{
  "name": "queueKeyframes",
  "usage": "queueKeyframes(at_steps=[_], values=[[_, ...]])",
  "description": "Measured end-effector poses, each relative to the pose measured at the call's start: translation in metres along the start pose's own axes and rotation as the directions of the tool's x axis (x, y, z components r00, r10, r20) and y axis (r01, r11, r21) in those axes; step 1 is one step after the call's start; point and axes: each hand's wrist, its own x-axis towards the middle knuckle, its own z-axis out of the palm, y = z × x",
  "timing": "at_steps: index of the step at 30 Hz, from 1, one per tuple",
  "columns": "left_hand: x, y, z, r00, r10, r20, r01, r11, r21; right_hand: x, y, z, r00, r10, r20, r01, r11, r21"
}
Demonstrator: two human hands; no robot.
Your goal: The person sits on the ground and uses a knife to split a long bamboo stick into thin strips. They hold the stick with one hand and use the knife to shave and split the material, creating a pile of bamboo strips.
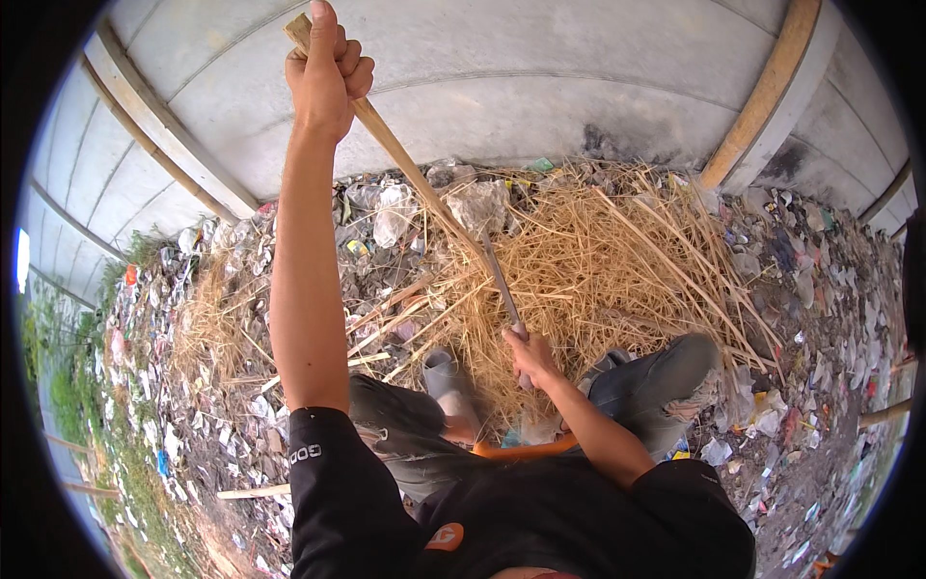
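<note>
Raised at the upper left, my left hand (328, 77) is closed around the top of a long bamboo strip (395, 150). The strip slants down to the right, its lower end over a heap of pale shavings (569, 261). Low in the middle, my right hand (531, 359) grips the handle of a long-bladed knife (501, 278). The dark, narrow blade points up and away from me, crossing or lying against the strip near its lower end. Whether the edge is in the bamboo I cannot tell.
My legs in worn jeans and a grey boot (446, 374) flank the near side of the heap. An orange curved edge (526, 450) shows between my legs. Loose bamboo strips (666, 256) lie on the shavings. Litter (203, 425) covers the ground; a grey panel wall (540, 106) with posts stands ahead.
</note>
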Motion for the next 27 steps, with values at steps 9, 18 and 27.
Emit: queueKeyframes(at_steps=[9, 18, 27], values=[[0.031, -0.016, -0.022, 0.967, 0.102, -0.235, -0.080, 0.992, 0.103, -0.112, -0.384, -0.082, 0.202, -0.892, -0.403, 0.972, 0.133, 0.193], [0.030, -0.021, 0.012, 0.997, 0.033, -0.068, -0.031, 0.999, 0.023, 0.025, -0.034, -0.005, 0.837, -0.514, -0.185, 0.546, 0.798, 0.253], [0.029, -0.029, -0.031, 0.997, -0.013, -0.074, 0.006, 0.995, -0.096, -0.023, -0.227, -0.061, 0.840, -0.476, -0.261, 0.531, 0.822, 0.208]])
